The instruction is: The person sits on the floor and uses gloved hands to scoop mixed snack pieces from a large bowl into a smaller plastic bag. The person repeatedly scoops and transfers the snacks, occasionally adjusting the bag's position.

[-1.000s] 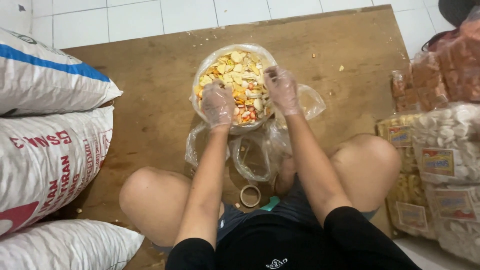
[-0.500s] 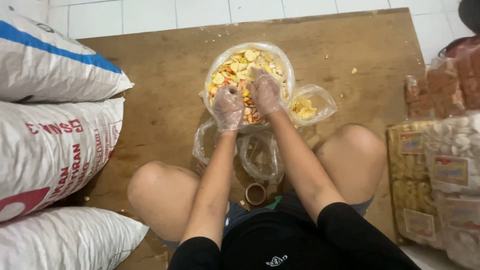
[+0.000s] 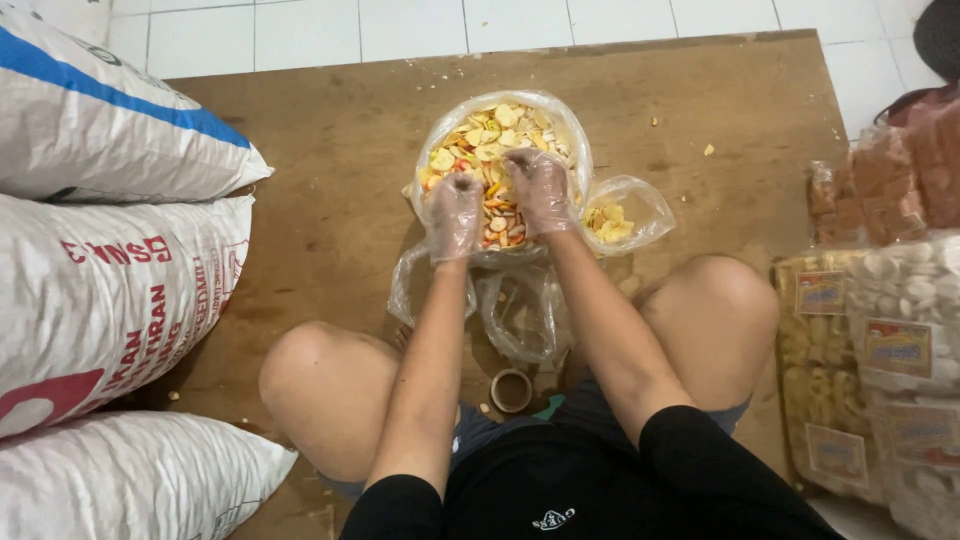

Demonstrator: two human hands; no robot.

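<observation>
Person sits on a brown wooden board (image 3: 300, 150) laid on a white tiled floor (image 3: 400, 25), knees apart, both hands in thin clear gloves.

Between the knees, at the far side: a big clear bag (image 3: 575, 135) open at the top, full nearly to the rim with mixed crackers (image 3: 490, 130), yellow, cream and some red.

Left hand (image 3: 455, 212) is at the near-left rim of the big bag, fingers curled into a loose fist; whether it pinches crackers or only the plastic, cannot tell. Right hand (image 3: 540, 190) lies on the crackers near the middle, fingers bent down into the pile, seemingly gathering a handful.

Just right of the big bag, touching it: a small clear bag (image 3: 640, 200), open, with only a few yellow crackers at the bottom. Judged from this, filling of the small bag has barely begun; the big bag looks hardly reduced.

Nearer the person: several empty clear bags (image 3: 520, 315) crumpled between the legs, still unfilled. A roll of tape (image 3: 511, 390) sits on the board close to the lap, unused.

Left: three stacked white sacks (image 3: 110, 290). Right: piled sealed packs of crackers (image 3: 880, 340) with labels, apparently finished stock.
</observation>
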